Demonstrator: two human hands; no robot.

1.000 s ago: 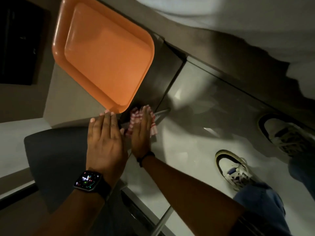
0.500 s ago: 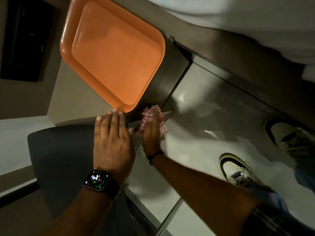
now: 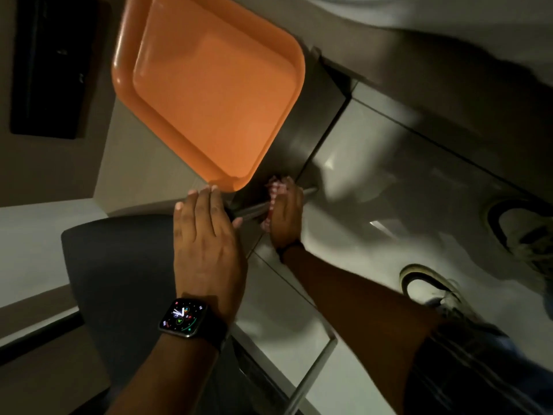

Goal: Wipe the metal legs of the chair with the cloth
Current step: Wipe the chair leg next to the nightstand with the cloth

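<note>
Right hand is clamped on the checked cloth around 1 metal leg near its foot, left hand flat and open on the dark seat; I'd judge other legs remain.

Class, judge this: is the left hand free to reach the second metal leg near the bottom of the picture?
Probably yes: the left hand rests flat and empty on the dark seat, and nothing covers that leg.

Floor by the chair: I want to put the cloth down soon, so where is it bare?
Bare tile lies between the right forearm and the lower metal leg, and beyond the right hand toward the wall. It is crowded near the shoes and around the cloth.
</note>
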